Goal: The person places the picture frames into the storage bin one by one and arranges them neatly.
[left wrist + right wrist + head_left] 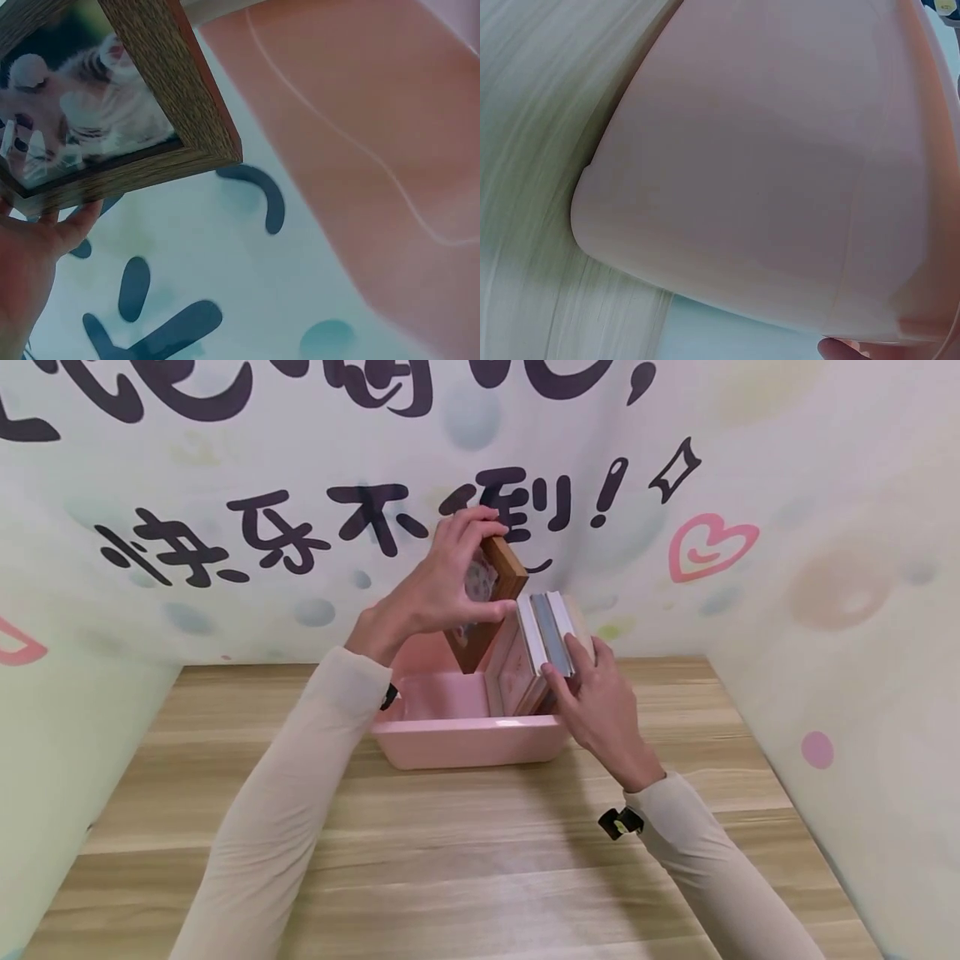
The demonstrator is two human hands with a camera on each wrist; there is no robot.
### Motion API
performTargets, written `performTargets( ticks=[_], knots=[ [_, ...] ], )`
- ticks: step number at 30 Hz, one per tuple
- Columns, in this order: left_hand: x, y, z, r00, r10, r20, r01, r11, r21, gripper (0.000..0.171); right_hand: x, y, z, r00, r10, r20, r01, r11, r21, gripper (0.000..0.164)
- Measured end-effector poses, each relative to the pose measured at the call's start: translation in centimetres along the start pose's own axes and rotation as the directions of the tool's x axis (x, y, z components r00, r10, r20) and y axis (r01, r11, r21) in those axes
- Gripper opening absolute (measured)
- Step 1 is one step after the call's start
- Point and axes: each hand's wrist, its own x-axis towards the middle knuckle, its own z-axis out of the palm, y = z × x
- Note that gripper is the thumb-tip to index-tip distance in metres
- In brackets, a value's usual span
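My left hand [442,577] grips a brown wooden picture frame [510,568] by its edges, tilted over the left part of a pink plastic bin [472,745]. In the left wrist view, a photo of a pale striped animal shows behind the glass of this wooden frame [161,67]. Several more frames [540,631], with white, blue-grey and cream edges, stand leaning together in the bin's right side. My right hand [603,706] holds this leaning row at its near upper edges, thumb on the left and fingers on the right. The right wrist view shows mostly the bin's wall [765,172], with one fingertip at the bottom.
The bin stands on a wood-grain table [450,860] near its back edge. A white printed backdrop [300,452] with large dark characters rises behind it, and side panels close in the table on left and right.
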Motion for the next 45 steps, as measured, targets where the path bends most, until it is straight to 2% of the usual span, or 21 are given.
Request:
performTargets(
  ticks=[9,17,26,32,38,41,45],
  knots=[
    [-0.1,-0.1,1.4,0.996,-0.009,0.087,0.009,1.000,0.001,0.084,-0.1,-0.2,0.1,1.000,-0.004,0.002,0.004,1.000,-0.006,0.066],
    [-0.5,-0.7,2.1,0.982,-0.034,0.184,0.026,0.999,0.047,0.084,-0.1,-0.1,0.0,1.000,-0.007,-0.003,0.007,1.000,-0.006,0.065],
    [-0.7,-1.2,3.0,0.952,-0.065,0.298,0.058,0.998,0.032,0.084,-0.1,0.0,0.0,1.000,-0.001,0.015,0.001,1.000,-0.010,0.066],
    [-0.8,-1.7,4.0,0.932,-0.048,0.359,0.049,0.999,0.004,0.085,0.0,0.2,0.1,1.000,-0.001,0.011,0.001,1.000,-0.008,0.065],
    [-1.3,-2.2,5.1,0.901,-0.052,0.431,0.083,0.995,-0.054,0.081,0.1,0.2,0.1,1.000,-0.003,0.016,0.003,1.000,-0.001,0.065],
    [-1.5,-2.3,5.5,0.879,-0.058,0.473,0.106,0.992,-0.075,0.082,0.1,0.2,0.1,1.000,-0.005,0.010,0.005,1.000,0.000,0.065],
    [-1.4,-2.3,5.9,0.840,-0.080,0.536,0.124,0.991,-0.046,0.089,0.2,0.2,0.0,1.000,-0.008,0.005,0.008,1.000,-0.001,0.064]
  ],
)
